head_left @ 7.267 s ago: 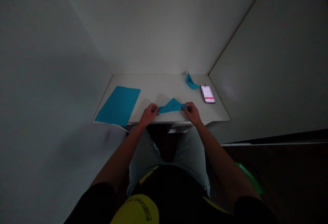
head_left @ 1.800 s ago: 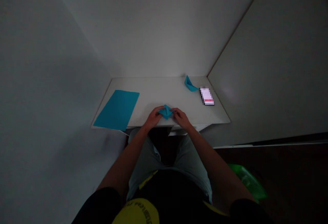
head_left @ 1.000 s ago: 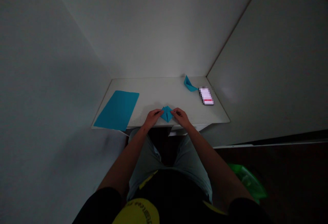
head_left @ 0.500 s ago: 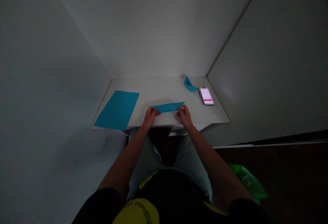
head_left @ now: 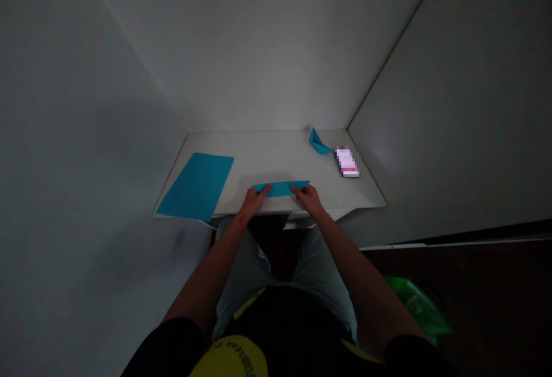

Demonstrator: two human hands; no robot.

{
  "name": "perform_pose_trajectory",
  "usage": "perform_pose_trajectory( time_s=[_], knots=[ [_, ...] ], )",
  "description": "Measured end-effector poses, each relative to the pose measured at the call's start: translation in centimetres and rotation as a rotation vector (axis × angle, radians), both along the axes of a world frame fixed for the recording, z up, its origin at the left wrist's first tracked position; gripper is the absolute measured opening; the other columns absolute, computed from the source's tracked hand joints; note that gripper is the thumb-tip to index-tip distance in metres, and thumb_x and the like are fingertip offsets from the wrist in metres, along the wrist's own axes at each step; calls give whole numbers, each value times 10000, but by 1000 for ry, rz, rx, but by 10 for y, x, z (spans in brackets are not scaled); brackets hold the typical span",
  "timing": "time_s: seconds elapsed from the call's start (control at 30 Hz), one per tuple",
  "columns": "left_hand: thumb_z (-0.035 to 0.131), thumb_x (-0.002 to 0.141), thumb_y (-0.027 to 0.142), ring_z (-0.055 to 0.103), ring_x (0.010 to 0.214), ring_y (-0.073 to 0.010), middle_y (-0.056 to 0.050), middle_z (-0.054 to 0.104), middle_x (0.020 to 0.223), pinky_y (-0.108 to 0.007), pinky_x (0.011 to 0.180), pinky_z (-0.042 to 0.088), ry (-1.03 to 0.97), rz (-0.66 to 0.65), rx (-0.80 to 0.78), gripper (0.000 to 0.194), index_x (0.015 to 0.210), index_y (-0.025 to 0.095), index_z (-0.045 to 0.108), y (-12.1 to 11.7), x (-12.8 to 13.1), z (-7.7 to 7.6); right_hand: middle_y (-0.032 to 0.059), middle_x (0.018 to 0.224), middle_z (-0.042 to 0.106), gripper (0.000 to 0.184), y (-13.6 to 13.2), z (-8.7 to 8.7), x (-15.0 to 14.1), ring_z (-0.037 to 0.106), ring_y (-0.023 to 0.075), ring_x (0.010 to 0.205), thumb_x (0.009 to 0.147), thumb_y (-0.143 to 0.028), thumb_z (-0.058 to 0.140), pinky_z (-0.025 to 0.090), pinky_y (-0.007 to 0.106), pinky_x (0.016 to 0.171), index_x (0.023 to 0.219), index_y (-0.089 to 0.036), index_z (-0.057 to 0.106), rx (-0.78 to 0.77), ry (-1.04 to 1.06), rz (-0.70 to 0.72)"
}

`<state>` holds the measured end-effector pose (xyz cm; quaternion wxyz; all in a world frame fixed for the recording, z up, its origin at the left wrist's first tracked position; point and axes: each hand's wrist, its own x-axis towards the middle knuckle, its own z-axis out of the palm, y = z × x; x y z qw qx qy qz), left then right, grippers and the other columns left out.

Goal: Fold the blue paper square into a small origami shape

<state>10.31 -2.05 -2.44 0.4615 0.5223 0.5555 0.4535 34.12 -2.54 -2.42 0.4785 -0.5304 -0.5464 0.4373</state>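
A narrow strip of folded blue paper, slanted at both ends, is held level over the front part of the white table. My left hand grips its left part, with the thumb lying on top. On the right part, my right hand pinches it the same way, thumb over the paper. The fingers beneath the strip are hidden. A finished-looking blue paper boat sits farther back, to the right of the strip.
Flat blue paper lies at the left of the white table, reaching its front edge. A phone with a blurred screen lies at the right, by the boat. Walls enclose the table. A green bag-like item is on the dark floor at right.
The folded strip has come slightly nearer to me and lies more level. Both thumbs have shifted inward on top of it. The boat, phone and flat paper stay in place.
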Motion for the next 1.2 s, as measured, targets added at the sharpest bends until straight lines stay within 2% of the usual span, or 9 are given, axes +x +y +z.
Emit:
perform_pose_trajectory(
  time_s=[0.13,0.23,0.33,0.43,0.57,0.77,0.97,1.07,1.2],
  knots=[
    [359,918,898,700,771,-266,-92,680,634,-394,818,554,82,57,-33,790,592,220,601,-3,2,1,24,547,569,760,-2,3,2,545,185,585,887,-930,459,481,345,661,585,-241,571,2,-40,-16],
    [245,935,901,711,746,-263,-114,707,636,-399,847,553,55,65,12,834,618,222,613,-5,6,4,29,553,574,758,-4,7,0,592,206,628,918,-904,431,521,359,742,601,-238,608,4,-45,-51],
    [261,932,910,699,688,-257,-98,694,589,-396,813,551,38,100,14,810,669,229,612,-8,7,6,4,594,572,681,-4,11,-3,602,209,644,951,-829,447,527,349,721,900,-224,756,29,-35,-65],
    [263,934,920,701,675,-255,-90,683,563,-403,838,550,54,101,26,806,669,236,596,-9,5,8,-10,698,586,638,-5,15,-1,584,188,639,975,-748,460,506,325,652,1218,-223,729,80,-8,-84],
    [236,909,957,699,661,-259,-90,672,551,-412,812,555,72,68,28,838,630,245,577,-11,4,8,-7,789,606,592,-14,20,17,529,151,605,941,-734,558,456,296,574,1213,-229,702,103,-47,-55],
    [261,934,935,648,587,-216,-55,607,512,-365,709,536,48,-19,75,828,593,241,556,-8,6,3,2,758,665,428,-43,36,49,585,170,664,924,-621,705,502,307,658,1119,-243,762,125,-321,213],
    [300,938,909,630,540,-175,-29,681,706,-316,542,505,-173,-76,73,810,978,190,670,-2,5,-4,36,867,742,379,-48,62,69,630,160,633,1025,-539,577,543,315,660,1185,-242,750,133,-346,271],
    [486,938,822,694,688,-183,-55,725,843,-310,618,557,-120,-121,113,647,950,203,673,-1,8,-4,35,856,732,349,-39,64,77,628,162,633,1021,-522,583,531,310,638,1140,-233,739,132,-394,228],
    [632,934,656,701,771,-181,-49,747,859,-311,741,569,0,-125,129,445,906,213,672,-2,12,-1,28,864,693,376,-29,51,75,610,173,674,985,-473,665,541,323,675,1278,-240,702,178,-554,278]
  ],
)
